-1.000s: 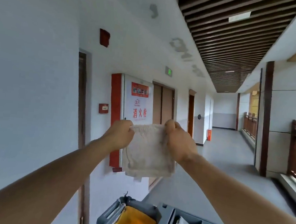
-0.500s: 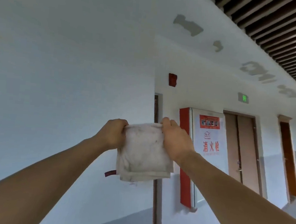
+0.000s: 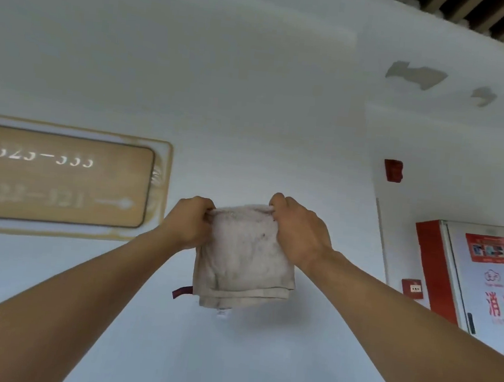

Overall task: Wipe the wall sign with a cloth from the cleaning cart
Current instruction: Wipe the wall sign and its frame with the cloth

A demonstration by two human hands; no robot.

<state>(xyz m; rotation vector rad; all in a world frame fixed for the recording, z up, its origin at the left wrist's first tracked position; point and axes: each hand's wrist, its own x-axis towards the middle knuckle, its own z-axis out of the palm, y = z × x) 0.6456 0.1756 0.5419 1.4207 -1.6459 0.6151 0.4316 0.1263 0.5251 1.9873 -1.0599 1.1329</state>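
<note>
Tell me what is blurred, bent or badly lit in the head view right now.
Head view: the wall sign is motion-blurred, its numbers smeared and unreadable; the cloth and both hands, left hand and right hand, are sharper; wide-angle distortion bows the forearms; lighting is soft and even, without glare.

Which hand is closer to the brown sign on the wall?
Left. The left hand is just right of the sign; the right hand is farther right, across the cloth.

Count, placed relative to the wall sign (image 3: 58,176): one wall sign. Right of it: two hands, left hand (image 3: 190,223) and right hand (image 3: 297,230); one cloth (image 3: 245,258); one red alarm box (image 3: 393,171); one call point (image 3: 413,288); one fire hose cabinet (image 3: 470,273).
</note>
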